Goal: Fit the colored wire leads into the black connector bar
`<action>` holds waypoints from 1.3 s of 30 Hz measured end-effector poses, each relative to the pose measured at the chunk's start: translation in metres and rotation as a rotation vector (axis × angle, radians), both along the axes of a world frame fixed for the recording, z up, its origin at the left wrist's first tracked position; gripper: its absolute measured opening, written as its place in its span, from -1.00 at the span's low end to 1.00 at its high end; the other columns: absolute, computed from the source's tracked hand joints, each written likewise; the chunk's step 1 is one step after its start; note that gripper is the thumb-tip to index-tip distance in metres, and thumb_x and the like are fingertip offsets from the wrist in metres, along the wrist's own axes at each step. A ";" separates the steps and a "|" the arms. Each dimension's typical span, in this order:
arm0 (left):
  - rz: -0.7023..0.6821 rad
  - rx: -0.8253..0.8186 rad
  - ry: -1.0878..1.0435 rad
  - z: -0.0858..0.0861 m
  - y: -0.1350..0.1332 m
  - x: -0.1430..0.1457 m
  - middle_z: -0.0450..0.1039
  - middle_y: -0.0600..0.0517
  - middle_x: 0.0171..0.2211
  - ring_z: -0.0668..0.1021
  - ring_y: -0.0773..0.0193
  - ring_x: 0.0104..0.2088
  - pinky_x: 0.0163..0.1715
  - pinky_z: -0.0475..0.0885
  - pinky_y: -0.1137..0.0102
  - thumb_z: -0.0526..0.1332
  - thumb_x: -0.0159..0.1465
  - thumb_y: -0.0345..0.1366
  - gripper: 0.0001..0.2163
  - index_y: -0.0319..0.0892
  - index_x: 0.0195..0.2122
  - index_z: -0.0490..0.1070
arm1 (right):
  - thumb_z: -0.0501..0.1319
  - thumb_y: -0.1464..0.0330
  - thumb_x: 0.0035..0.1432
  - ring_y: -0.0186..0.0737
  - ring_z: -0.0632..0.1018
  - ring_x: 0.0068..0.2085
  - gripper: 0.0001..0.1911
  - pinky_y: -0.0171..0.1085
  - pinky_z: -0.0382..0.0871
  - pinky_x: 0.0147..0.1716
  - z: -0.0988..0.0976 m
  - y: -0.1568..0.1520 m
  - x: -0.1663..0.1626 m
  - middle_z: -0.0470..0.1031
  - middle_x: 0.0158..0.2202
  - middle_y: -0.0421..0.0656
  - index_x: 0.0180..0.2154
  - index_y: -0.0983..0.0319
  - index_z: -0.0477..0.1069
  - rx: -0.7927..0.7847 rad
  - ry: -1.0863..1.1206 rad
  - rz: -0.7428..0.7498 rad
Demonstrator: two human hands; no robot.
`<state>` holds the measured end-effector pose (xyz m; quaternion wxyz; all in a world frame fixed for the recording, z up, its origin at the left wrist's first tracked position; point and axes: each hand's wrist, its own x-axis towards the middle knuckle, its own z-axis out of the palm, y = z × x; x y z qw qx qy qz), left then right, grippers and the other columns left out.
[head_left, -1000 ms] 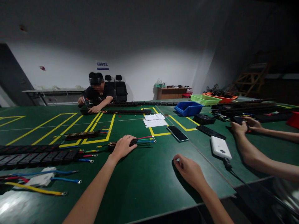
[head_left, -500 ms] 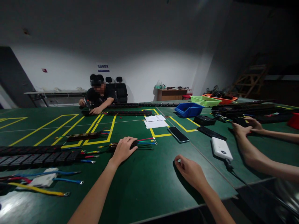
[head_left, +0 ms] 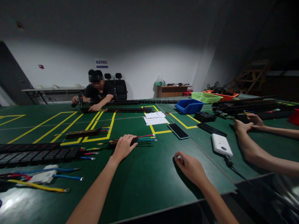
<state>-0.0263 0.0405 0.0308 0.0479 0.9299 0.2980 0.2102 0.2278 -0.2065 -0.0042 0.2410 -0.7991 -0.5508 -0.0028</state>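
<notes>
My left hand [head_left: 124, 147] lies over a short black strip with wires [head_left: 112, 143], its fingers wrapped round the body. Red, green and blue leads with ring terminals [head_left: 149, 137] stick out to the right of it; shorter leads show on the left. Part of the strip is hidden under my palm. On the green table [head_left: 149, 183] rests my right hand [head_left: 190, 166], fingers curled in and nothing visible in them. A similar wired strip [head_left: 84, 133] sits beyond my left hand.
At left lie black socket strips [head_left: 42, 157] and a white block with thick cables [head_left: 44, 175]. Ahead are papers [head_left: 154, 118], a phone [head_left: 178, 131] and a blue bin [head_left: 189, 106]. A white power bank [head_left: 221, 145] is at right, near another person's hands [head_left: 243, 126]. A co-worker [head_left: 99, 90] holds a power drill [head_left: 80, 101].
The view has shifted slightly. Across the table, the co-worker's drill has tilted and moved a little to the left. Both my hands keep their places on the table.
</notes>
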 end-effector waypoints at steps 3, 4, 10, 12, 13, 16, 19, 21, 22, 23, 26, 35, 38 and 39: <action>0.014 0.014 -0.007 -0.001 0.000 0.001 0.52 -0.09 0.08 0.51 0.08 0.09 0.10 0.40 0.14 0.17 0.39 -0.12 -0.65 -0.12 0.15 0.41 | 0.01 0.20 0.36 -0.20 0.44 -0.50 -0.73 -0.27 0.02 -0.46 -0.001 0.000 0.001 0.45 -0.52 -0.21 -0.19 0.13 0.44 -0.007 0.003 0.005; 0.019 0.014 -0.004 -0.001 0.000 0.001 0.52 -0.09 0.08 0.51 0.07 0.09 0.10 0.40 0.14 0.17 0.39 -0.13 -0.65 -0.13 0.15 0.41 | 0.01 0.20 0.36 -0.20 0.44 -0.50 -0.73 -0.27 0.02 -0.46 -0.001 0.000 0.001 0.45 -0.52 -0.21 -0.19 0.13 0.44 -0.006 0.003 0.006; -0.022 0.067 0.045 -0.001 -0.001 0.000 0.43 -0.09 0.15 0.48 0.07 0.11 0.10 0.40 0.13 0.11 0.43 -0.15 -0.53 0.00 0.36 0.21 | 0.02 0.22 0.35 -0.21 0.45 -0.48 -0.74 -0.27 0.03 -0.46 0.002 -0.001 0.000 0.46 -0.51 -0.21 -0.19 0.13 0.45 -0.001 -0.001 -0.002; -0.062 0.095 0.074 0.000 0.000 0.000 0.38 -0.08 0.20 0.45 0.06 0.15 0.10 0.39 0.12 0.08 0.45 -0.18 -0.53 0.06 0.38 0.17 | 0.02 0.22 0.35 -0.21 0.45 -0.48 -0.74 -0.27 0.03 -0.46 0.002 -0.001 -0.001 0.46 -0.51 -0.21 -0.20 0.13 0.45 0.000 -0.003 -0.004; -0.080 0.105 0.090 0.000 0.000 0.000 0.36 -0.09 0.22 0.44 0.05 0.17 0.11 0.38 0.11 0.06 0.46 -0.20 -0.55 0.08 0.37 0.18 | 0.02 0.21 0.35 -0.21 0.46 -0.48 -0.74 -0.27 0.03 -0.46 0.003 -0.001 -0.001 0.46 -0.51 -0.21 -0.20 0.13 0.44 0.001 -0.004 -0.004; -0.112 0.112 0.112 0.001 -0.001 0.000 0.35 -0.08 0.23 0.43 0.05 0.18 0.12 0.37 0.08 0.04 0.46 -0.24 -0.59 0.07 0.32 0.25 | 0.02 0.21 0.35 -0.20 0.46 -0.48 -0.74 -0.27 0.04 -0.46 0.002 -0.002 -0.001 0.46 -0.51 -0.22 -0.19 0.13 0.44 0.001 -0.007 0.001; -0.107 0.096 0.099 0.001 -0.001 0.001 0.37 -0.07 0.20 0.44 0.06 0.16 0.12 0.37 0.08 0.06 0.46 -0.25 -0.61 0.06 0.30 0.29 | 0.02 0.21 0.35 -0.21 0.46 -0.48 -0.75 -0.27 0.03 -0.47 0.002 -0.001 0.000 0.46 -0.51 -0.22 -0.19 0.12 0.45 0.000 -0.016 -0.005; -0.101 0.085 0.088 0.001 -0.001 0.001 0.39 -0.07 0.19 0.44 0.06 0.16 0.13 0.37 0.08 0.06 0.45 -0.25 -0.61 0.04 0.28 0.30 | 0.03 0.22 0.35 -0.21 0.45 -0.48 -0.75 -0.27 0.02 -0.47 0.001 -0.001 0.000 0.46 -0.51 -0.22 -0.20 0.12 0.45 -0.002 -0.022 -0.007; -0.100 0.080 0.083 0.001 -0.001 0.001 0.39 -0.07 0.19 0.45 0.06 0.16 0.13 0.37 0.09 0.06 0.45 -0.25 -0.62 0.04 0.28 0.30 | 0.03 0.22 0.35 -0.21 0.45 -0.48 -0.75 -0.27 0.02 -0.47 0.001 -0.001 0.000 0.47 -0.50 -0.22 -0.20 0.13 0.45 -0.004 -0.024 -0.007; -0.101 0.076 0.081 0.001 -0.001 0.001 0.39 -0.06 0.19 0.45 0.07 0.16 0.13 0.37 0.09 0.06 0.45 -0.25 -0.62 0.03 0.28 0.30 | 0.03 0.22 0.35 -0.21 0.45 -0.48 -0.75 -0.27 0.02 -0.46 0.001 -0.001 0.000 0.47 -0.50 -0.21 -0.20 0.13 0.45 -0.006 -0.025 -0.009; -0.102 0.070 0.084 0.001 -0.001 0.001 0.39 -0.06 0.19 0.45 0.08 0.16 0.13 0.37 0.09 0.06 0.45 -0.26 -0.62 0.02 0.27 0.30 | 0.02 0.22 0.36 -0.21 0.46 -0.48 -0.75 -0.27 0.03 -0.45 0.000 0.000 0.000 0.47 -0.49 -0.21 -0.19 0.13 0.44 -0.018 -0.023 -0.011; -0.076 0.060 0.073 0.001 -0.004 0.001 0.42 -0.08 0.15 0.46 0.08 0.13 0.12 0.36 0.10 0.05 0.43 -0.27 -0.61 -0.01 0.27 0.29 | 0.03 0.33 0.36 -0.14 0.59 -0.30 -0.75 -0.27 0.10 -0.41 0.018 0.008 -0.003 0.63 -0.26 -0.12 -0.06 0.13 0.45 -0.162 -0.075 0.021; -0.069 0.053 0.052 -0.001 -0.005 0.000 0.43 -0.07 0.15 0.47 0.07 0.13 0.13 0.35 0.08 0.04 0.44 -0.27 -0.62 0.01 0.26 0.30 | 0.09 0.30 0.35 -0.10 0.62 -0.25 -0.78 -0.27 0.17 -0.36 0.044 0.029 -0.011 0.63 -0.26 -0.09 -0.13 0.13 0.50 -0.244 -0.111 0.110; -0.064 0.055 0.043 -0.001 -0.005 0.000 0.43 -0.07 0.14 0.47 0.07 0.13 0.14 0.35 0.07 0.04 0.44 -0.27 -0.62 0.01 0.26 0.31 | 0.09 0.30 0.36 -0.08 0.62 -0.21 -0.77 -0.27 0.21 -0.34 0.053 0.039 -0.014 0.63 -0.22 -0.08 -0.08 0.12 0.50 -0.234 -0.117 0.124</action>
